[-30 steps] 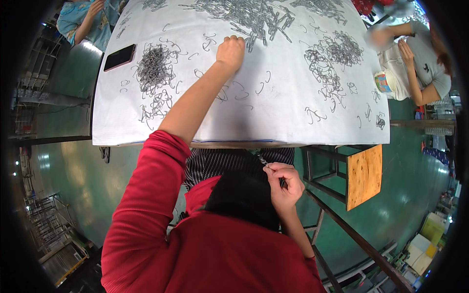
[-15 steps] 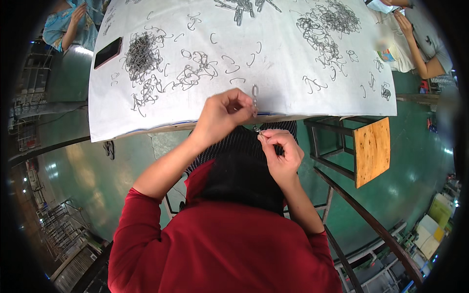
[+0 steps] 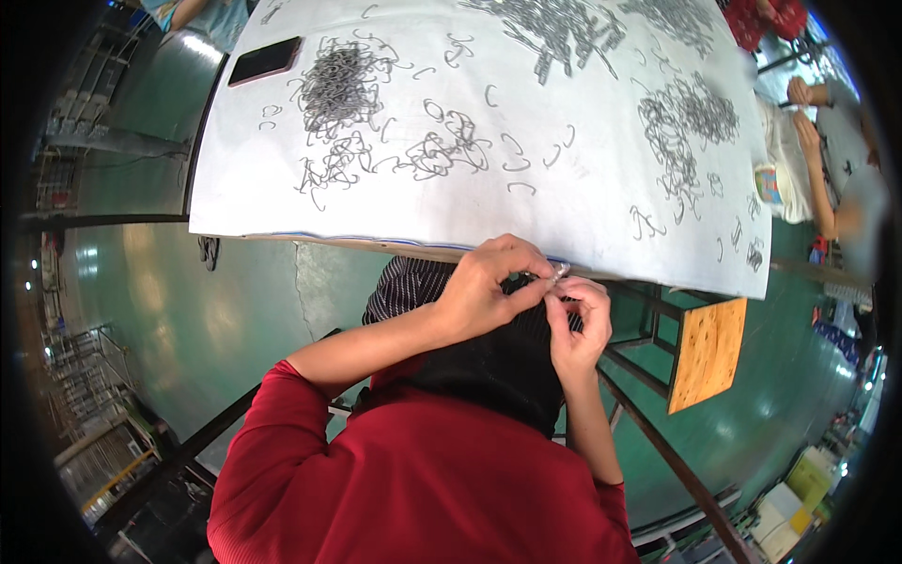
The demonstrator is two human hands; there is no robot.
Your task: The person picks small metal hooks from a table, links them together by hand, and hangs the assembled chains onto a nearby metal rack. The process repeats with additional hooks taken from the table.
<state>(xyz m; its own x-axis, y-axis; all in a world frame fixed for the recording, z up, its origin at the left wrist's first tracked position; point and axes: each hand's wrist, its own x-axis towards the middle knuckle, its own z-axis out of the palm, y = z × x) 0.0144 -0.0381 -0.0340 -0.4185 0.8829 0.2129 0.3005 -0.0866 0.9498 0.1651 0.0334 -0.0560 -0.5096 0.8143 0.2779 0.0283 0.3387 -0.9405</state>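
Just off the near table edge, my two hands meet with their fingertips close together. My left hand (image 3: 498, 289) pinches a small shiny metal piece (image 3: 561, 273) between thumb and forefinger, and only its upper part shows. Right below it, my right hand (image 3: 580, 324) is closed in a pinch at the lower end of that piece. What lies between the right fingertips is hidden. Past the edge, loose C-shaped wire hooks (image 3: 512, 162) are scattered over the white-covered table (image 3: 376, 211).
Piles of wire hooks lie left (image 3: 338, 89) and right (image 3: 705, 108); longer metal pieces (image 3: 564, 33) lie at the back. A phone (image 3: 265, 61) rests at the left. A wooden stool (image 3: 707, 355) stands at the right. Co-workers' hands (image 3: 806, 132) show at the far right.
The view has shifted, so the table sits differently. My hands, earlier a little apart with the metal piece upright in the left, have come together at the fingertips, and the piece is now tilted.
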